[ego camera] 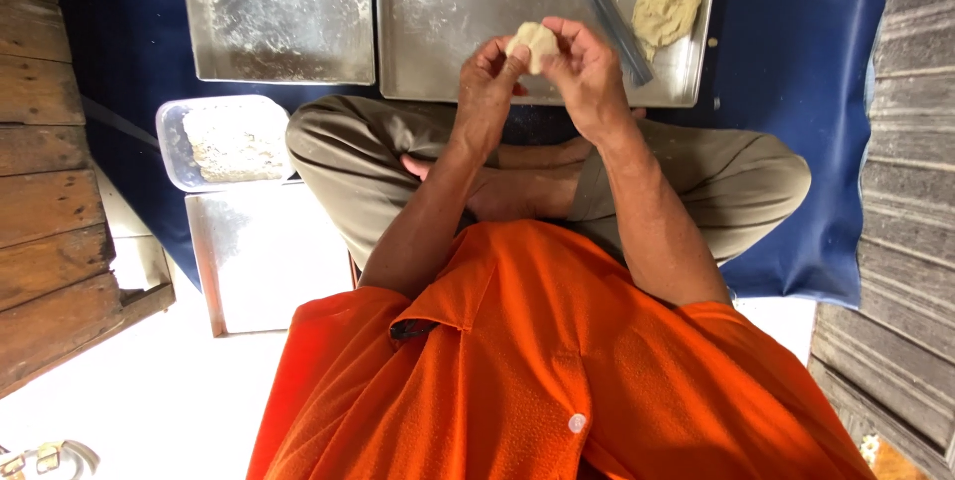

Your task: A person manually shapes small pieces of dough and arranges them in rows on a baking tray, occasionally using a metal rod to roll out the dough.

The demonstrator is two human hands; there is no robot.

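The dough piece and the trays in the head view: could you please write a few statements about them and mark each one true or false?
1. Both hands hold the small dough piece together. True: the left hand and the right hand pinch it between their fingertips.
2. The larger dough lump lies on the wooden floor. False: it rests on the right metal tray.
3. A grey rod lies on the right metal tray. True.
4. The clear plastic tub stands on the left metal tray. False: it stands off the tray, beside the person's knee.
5. The person wears an orange shirt. True.
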